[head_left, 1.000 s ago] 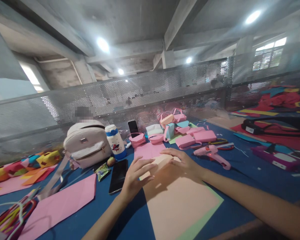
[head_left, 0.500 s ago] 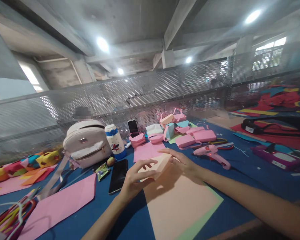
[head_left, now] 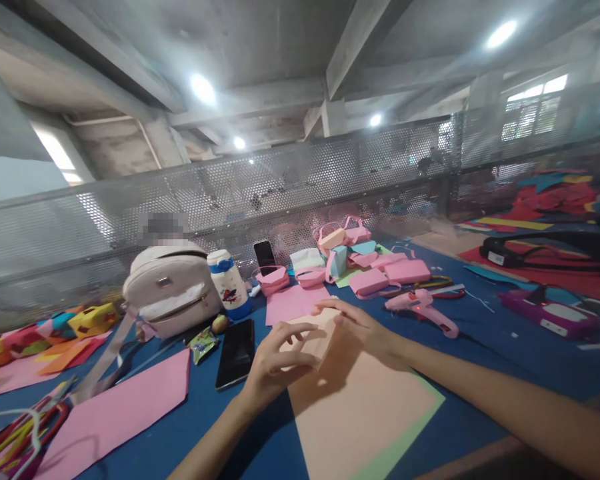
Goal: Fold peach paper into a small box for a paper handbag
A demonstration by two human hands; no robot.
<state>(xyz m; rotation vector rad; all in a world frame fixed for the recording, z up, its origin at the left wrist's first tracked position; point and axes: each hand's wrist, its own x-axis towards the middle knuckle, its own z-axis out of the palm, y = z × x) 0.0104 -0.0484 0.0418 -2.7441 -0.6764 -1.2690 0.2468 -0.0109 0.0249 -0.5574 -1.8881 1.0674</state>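
A small folded peach paper piece (head_left: pixel 323 339) is held between both hands, above a large peach sheet (head_left: pixel 365 407) that lies on a green one (head_left: pixel 405 443). My left hand (head_left: pixel 280 357) has its fingers curved around the left side of the folded piece. On the far right side, my right hand (head_left: pixel 357 323) grips the same piece with thumb and fingers. Behind the hands lies a pink sheet (head_left: pixel 295 303), with small pink paper bags (head_left: pixel 373 283) beyond it.
A pink glue gun (head_left: pixel 423 308) lies to the right, near a purple box (head_left: pixel 550 313). To the left are a black phone (head_left: pixel 236 353), a bottle (head_left: pixel 230 287), a white backpack (head_left: pixel 173 290), a pink sheet (head_left: pixel 125 413) and scissors (head_left: pixel 25 427).
The folded peach piece has turned slightly between the hands. My left hand's fingers have shifted on it, and the view has moved a little.
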